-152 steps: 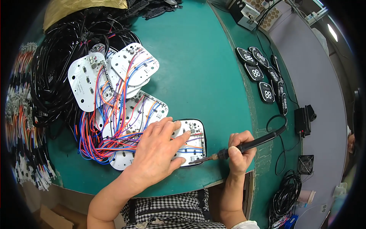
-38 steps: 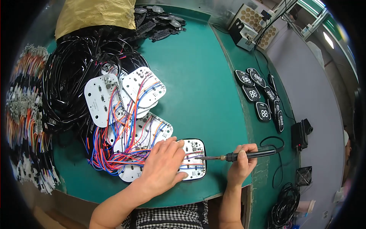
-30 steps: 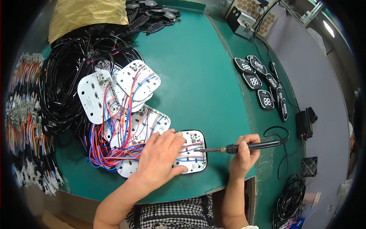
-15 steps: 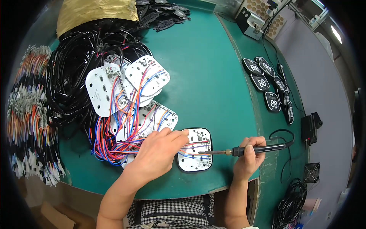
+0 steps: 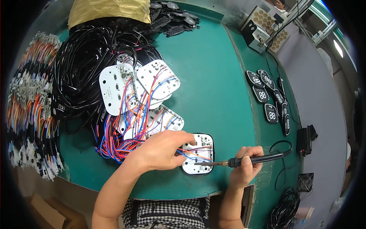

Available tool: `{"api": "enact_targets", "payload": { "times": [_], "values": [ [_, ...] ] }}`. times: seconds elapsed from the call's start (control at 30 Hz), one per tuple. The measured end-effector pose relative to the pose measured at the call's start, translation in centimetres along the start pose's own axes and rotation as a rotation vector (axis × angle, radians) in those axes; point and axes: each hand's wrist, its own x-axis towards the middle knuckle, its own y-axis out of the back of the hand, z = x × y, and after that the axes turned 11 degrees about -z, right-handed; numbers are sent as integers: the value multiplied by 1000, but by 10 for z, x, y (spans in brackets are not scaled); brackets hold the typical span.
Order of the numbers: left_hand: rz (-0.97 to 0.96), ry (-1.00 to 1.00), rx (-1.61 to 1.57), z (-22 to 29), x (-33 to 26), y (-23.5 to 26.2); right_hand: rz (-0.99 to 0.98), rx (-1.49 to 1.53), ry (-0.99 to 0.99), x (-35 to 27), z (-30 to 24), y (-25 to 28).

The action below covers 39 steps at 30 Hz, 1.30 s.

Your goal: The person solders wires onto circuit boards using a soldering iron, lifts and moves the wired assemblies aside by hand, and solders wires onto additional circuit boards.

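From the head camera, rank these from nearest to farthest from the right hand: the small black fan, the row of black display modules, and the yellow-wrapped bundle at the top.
Measured from the right hand:
1. Small black fan, just right of the hand, off the green mat.
2. Black display modules, up along the mat's right edge.
3. Yellow-wrapped bundle, far top left of the table.
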Motion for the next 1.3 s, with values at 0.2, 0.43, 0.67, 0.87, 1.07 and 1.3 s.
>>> {"api": "enact_targets", "payload": {
  "times": [0.2,0.43,0.67,0.87,1.07,1.3],
  "values": [
    [23,1,64,-7,4,-4,42,84,26,-4,11,0],
    [-32,2,-56,-6,4,2,28,50,12,-5,12,-1],
    [165,-13,127,-12,8,-13,-5,21,3,-6,11,-2],
    [242,32,117,-10,6,-15,-6,-102,19,-10,12,-5],
    [95,108,16,-11,11,-7,-89,-159,-24,-13,13,-11],
    [81,135,33,-8,12,-6,-95,-163,-68,-11,13,-14]
  ]
}}
